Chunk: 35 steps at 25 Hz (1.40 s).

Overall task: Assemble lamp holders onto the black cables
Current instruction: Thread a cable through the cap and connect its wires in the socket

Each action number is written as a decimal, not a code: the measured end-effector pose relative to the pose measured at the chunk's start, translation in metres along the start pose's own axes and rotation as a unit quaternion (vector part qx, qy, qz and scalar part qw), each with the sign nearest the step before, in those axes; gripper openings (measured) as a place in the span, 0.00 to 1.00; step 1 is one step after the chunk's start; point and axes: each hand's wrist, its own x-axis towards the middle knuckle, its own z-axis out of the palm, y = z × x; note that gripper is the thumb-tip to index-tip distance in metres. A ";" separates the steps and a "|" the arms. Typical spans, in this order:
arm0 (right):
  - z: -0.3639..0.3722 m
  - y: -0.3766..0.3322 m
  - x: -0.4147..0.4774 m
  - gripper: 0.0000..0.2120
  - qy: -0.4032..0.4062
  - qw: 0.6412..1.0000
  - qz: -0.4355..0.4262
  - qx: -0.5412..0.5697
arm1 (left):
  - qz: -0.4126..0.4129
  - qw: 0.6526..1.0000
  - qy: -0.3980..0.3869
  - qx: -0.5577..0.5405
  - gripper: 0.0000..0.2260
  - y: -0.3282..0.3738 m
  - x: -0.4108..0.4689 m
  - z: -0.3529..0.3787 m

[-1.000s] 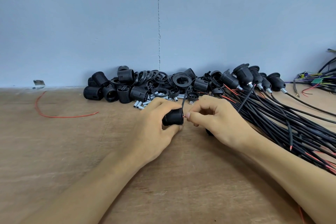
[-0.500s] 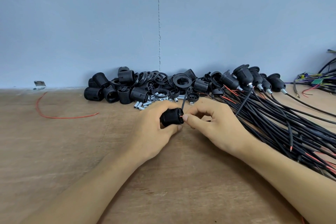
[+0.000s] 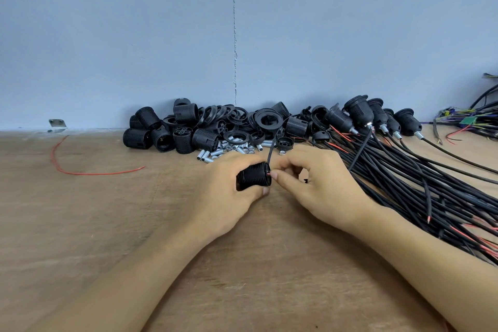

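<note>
While both forearms are lying across the table point(image 3: 107, 224) in the head view, the left grip point(image 3: 226, 197) is closing round a ribbed black lamp holder point(image 3: 254, 175). The fingers are curling over its top and the thumb is pressing from underneath. The lamp holder is lying on its side just above the table, with its open end facing the right grip point(image 3: 323, 188). The right grip is touching that end, thumb and forefinger pinching a black cable point(image 3: 271, 147) where it is meeting the holder. A red wire end is showing at the thumb tip. The cable is rising from the pinch toward the wall.

Behind the hands, a pile of loose holders and rings point(image 3: 188, 129) is sitting against the wall, with small metal tubes point(image 3: 231, 147) lying in front of it. A cable bundle point(image 3: 431, 183) is fanning out on the right, several finished holders point(image 3: 377, 118) sitting at its far end. A loose red wire point(image 3: 80, 171) is lying on the left.
</note>
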 end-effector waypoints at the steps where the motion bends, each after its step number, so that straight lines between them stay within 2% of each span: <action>1: 0.000 -0.001 0.000 0.03 -0.005 1.000 -0.010 -0.012 | 0.003 1.000 0.001 0.008 0.17 0.001 0.000 0.000; 7: -0.001 -0.003 -0.002 0.04 -0.022 0.992 -0.049 -0.113 | 0.016 0.999 -0.006 0.046 0.19 0.002 -0.001 -0.001; 10: 0.000 -0.004 -0.002 0.05 -0.031 0.991 -0.044 -0.120 | 0.020 0.999 -0.024 0.038 0.20 0.001 -0.001 -0.002; 12: 0.001 -0.004 -0.002 0.05 -0.025 0.995 -0.030 -0.096 | 0.021 0.999 -0.021 0.032 0.20 0.000 -0.001 -0.002; 15: 0.006 -0.005 -0.001 0.06 -0.024 0.998 0.037 -0.039 | 0.035 0.998 -0.018 0.043 0.20 -0.003 0.000 -0.003; 19: 0.008 -0.001 0.002 0.13 -0.034 0.994 0.104 0.029 | 0.078 0.992 0.011 0.096 0.23 -0.006 0.000 -0.001; 21: 0.008 0.000 0.001 0.12 -0.030 0.991 0.118 0.048 | 0.080 0.992 0.027 0.096 0.24 -0.006 0.000 -0.001; 23: 0.010 0.001 0.000 0.08 -0.015 0.990 0.121 0.070 | 0.069 0.994 0.026 0.084 0.19 -0.005 0.001 0.000; 26: 0.010 0.001 -0.002 0.04 0.005 0.990 0.109 0.087 | 0.057 0.996 0.016 0.072 0.13 -0.005 0.003 0.000; 29: 0.008 0.003 -0.003 0.03 0.017 0.992 0.091 0.085 | 0.048 0.997 0.014 0.060 0.13 -0.005 0.003 -0.001; 35: 0.003 0.002 -0.002 0.04 -0.025 0.998 -0.005 -0.060 | 0.057 0.995 -0.006 0.085 0.18 -0.007 0.002 0.001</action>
